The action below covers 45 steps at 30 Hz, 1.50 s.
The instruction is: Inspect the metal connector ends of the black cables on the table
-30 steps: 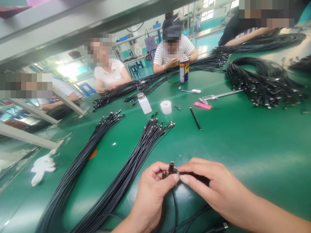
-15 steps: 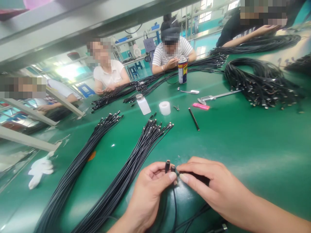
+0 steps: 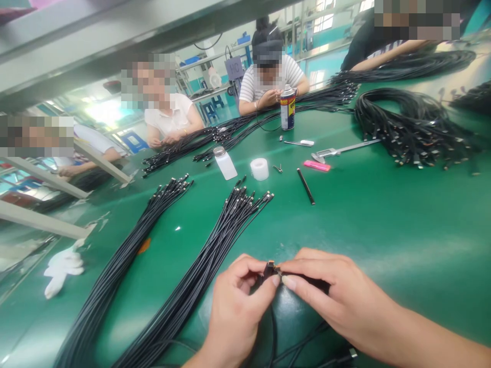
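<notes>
My left hand (image 3: 238,301) and my right hand (image 3: 339,291) meet above the green work mat (image 3: 383,220). Between their fingertips sits a small black cable connector (image 3: 270,269) with a metal-tipped end. My left fingers pinch it, and a thin black cable (image 3: 273,327) drops from there towards the mat. My right thumb and forefinger hold a second black cable end (image 3: 307,280) against it. The exact join is hidden by my fingers. A long bundle of black cables (image 3: 199,266) lies just left of my left hand.
Another cable bundle (image 3: 111,286) lies further left, near a white glove (image 3: 64,268). Farther off stand a spray can (image 3: 287,108), a plastic bottle (image 3: 225,163), white tape (image 3: 260,169), a black pen (image 3: 306,186) and calipers (image 3: 337,151). Co-workers sit across the table.
The two black connector ends, apart half a second ago, are now pressed together between my fingertips. My hands have closed slightly around them.
</notes>
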Available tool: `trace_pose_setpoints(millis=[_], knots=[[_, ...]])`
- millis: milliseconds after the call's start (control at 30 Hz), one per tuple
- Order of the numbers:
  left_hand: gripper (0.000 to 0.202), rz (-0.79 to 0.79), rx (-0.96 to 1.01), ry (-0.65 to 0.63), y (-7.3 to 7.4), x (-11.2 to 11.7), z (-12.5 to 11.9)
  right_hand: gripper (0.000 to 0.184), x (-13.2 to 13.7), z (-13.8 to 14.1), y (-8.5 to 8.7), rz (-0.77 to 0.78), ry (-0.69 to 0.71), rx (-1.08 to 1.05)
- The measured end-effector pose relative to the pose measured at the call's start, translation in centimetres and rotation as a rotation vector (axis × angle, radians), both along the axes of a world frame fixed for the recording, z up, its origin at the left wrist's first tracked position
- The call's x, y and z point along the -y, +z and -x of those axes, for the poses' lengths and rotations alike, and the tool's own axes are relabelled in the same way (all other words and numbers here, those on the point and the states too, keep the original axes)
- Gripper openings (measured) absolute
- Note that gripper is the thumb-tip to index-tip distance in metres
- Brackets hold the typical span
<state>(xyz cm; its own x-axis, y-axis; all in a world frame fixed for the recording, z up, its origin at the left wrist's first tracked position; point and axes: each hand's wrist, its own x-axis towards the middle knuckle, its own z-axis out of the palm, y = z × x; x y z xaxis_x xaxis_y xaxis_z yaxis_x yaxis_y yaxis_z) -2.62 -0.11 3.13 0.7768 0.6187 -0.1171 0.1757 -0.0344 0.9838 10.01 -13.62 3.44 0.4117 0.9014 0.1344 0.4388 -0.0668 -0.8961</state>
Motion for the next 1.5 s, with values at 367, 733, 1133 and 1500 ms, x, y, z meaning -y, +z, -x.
trace_pose_setpoints(millis=[367,733,1133,1500], knots=[[0.007,-0.104,-0.037,-0.019,0.32,0.1,0.03,0.023,0.0,0.02,-0.1,0.011,0.0,0.005],[0.007,-0.095,-0.041,-0.021,0.14,-0.04,0.12,0.024,0.03,0.02,-0.09,0.041,0.003,0.058],[0.013,0.036,-0.026,-0.006,0.2,-0.17,-0.01,0.028,-0.03,-0.76,0.03,0.121,-0.025,0.07],[0.022,0.197,-0.046,-0.005,0.41,-0.02,-0.23,0.027,0.17,-0.56,0.1,0.034,0.011,0.01]])
